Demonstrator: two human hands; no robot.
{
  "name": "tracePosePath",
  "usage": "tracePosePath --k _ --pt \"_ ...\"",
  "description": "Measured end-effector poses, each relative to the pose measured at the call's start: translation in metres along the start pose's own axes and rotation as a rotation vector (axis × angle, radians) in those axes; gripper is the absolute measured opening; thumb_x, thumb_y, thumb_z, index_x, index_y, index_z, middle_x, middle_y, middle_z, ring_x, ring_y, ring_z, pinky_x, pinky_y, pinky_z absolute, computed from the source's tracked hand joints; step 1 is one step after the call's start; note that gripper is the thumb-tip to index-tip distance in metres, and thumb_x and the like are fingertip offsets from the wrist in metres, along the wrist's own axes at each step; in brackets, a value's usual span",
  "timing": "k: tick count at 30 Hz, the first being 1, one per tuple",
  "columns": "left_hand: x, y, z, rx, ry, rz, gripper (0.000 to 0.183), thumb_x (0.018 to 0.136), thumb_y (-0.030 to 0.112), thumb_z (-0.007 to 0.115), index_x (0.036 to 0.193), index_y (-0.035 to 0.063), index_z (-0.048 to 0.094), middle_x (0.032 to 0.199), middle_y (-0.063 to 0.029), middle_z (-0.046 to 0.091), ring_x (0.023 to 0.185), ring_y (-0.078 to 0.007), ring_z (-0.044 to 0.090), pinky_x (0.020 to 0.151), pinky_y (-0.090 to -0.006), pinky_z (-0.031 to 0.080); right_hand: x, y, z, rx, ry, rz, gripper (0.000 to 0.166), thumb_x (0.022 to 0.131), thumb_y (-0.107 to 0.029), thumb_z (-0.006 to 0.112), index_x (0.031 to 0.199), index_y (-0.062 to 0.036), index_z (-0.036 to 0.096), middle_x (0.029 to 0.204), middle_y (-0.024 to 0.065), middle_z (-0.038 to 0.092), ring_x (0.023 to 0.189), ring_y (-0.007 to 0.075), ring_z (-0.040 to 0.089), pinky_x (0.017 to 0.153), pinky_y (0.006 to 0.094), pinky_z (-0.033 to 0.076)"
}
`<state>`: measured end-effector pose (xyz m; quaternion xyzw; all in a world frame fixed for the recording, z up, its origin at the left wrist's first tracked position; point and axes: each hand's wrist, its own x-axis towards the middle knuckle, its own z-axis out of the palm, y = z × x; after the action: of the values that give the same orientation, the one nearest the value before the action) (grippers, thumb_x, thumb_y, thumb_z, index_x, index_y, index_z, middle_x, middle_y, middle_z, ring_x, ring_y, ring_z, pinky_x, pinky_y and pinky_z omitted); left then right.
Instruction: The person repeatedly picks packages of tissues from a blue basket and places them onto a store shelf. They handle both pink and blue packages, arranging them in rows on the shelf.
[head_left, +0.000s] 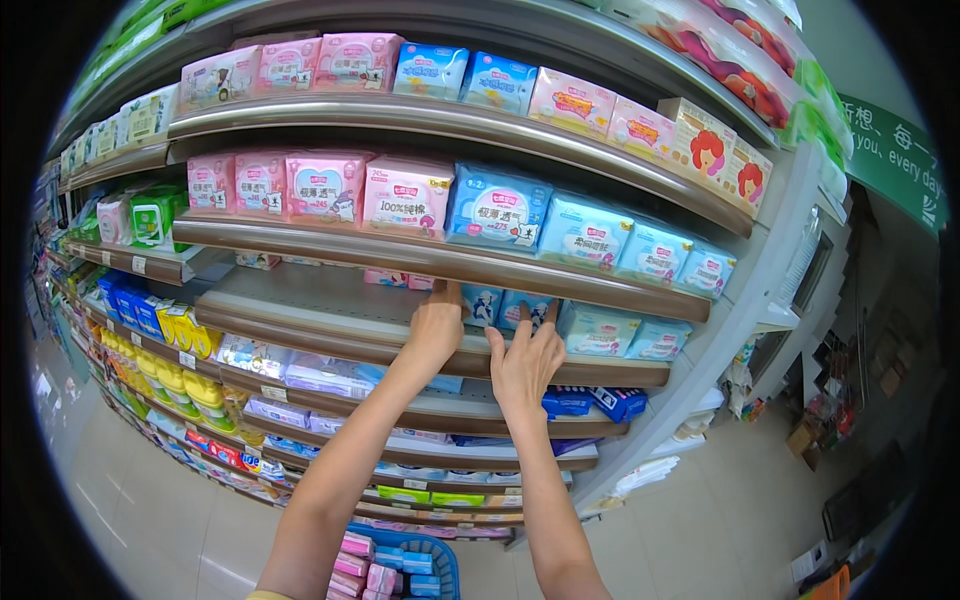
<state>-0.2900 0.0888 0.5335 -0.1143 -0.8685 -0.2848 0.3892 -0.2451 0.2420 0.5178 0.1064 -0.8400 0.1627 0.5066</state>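
My left hand (437, 322) reaches into the third shelf from the top, beside a blue pack of sanitary pads (482, 304). Its fingertips are partly hidden near the edge of the shelf above, so its grip does not show. My right hand (527, 364) has its fingers spread, with fingertips against the front of a second blue pack (517, 309). To the right on the same shelf (337, 326) sit a pale teal pack (598, 330) and a smaller one (658, 340). Farther back, small pink packs (386, 277) show left of my left hand.
Pink and blue packs (409, 201) line the shelf above, whose brown front edge (420, 257) overhangs my hands. Lower shelves hold more packs and yellow bottles (201, 390). A blue basket (448, 559) with pink and blue packs stands on the floor below. A white side panel (701, 375) bounds the right.
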Motion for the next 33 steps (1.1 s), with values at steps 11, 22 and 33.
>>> tracePosePath --k 11,22,33 --pt "0.014 0.003 0.015 0.028 -0.085 -0.026 0.046 0.083 0.002 0.066 0.126 -0.0006 0.051 0.118 -0.0319 0.057 0.096 -0.0494 0.062 0.079 -0.0543 0.052 0.003 0.018 0.005 -0.045 -0.172 0.039 0.054 0.099 -0.045 0.056 0.126 0.0019 0.062 0.14 0.0328 0.047 0.111 0.0367 0.054 0.106 0.0496 0.031" --pt "0.015 0.011 0.014 0.025 -0.087 -0.011 0.045 0.084 0.003 0.065 0.127 -0.0011 0.051 0.121 -0.0309 0.058 0.1 -0.0485 0.062 0.08 -0.0538 0.053 0.007 0.025 0.007 -0.024 -0.059 0.006 0.055 0.1 -0.045 0.054 0.122 0.0046 0.064 0.139 0.0333 0.049 0.11 0.0371 0.058 0.105 0.0464 0.034" --pt "0.022 0.007 0.011 0.277 -0.156 -0.025 0.034 0.086 -0.001 0.057 0.12 -0.0004 0.056 0.114 -0.0249 0.064 0.098 -0.0416 0.067 0.078 -0.0481 0.058 0.007 0.023 0.002 0.021 -0.09 -0.004 0.052 0.099 -0.041 0.056 0.118 0.0061 0.065 0.137 0.0306 0.052 0.109 0.0363 0.059 0.106 0.0469 0.033"
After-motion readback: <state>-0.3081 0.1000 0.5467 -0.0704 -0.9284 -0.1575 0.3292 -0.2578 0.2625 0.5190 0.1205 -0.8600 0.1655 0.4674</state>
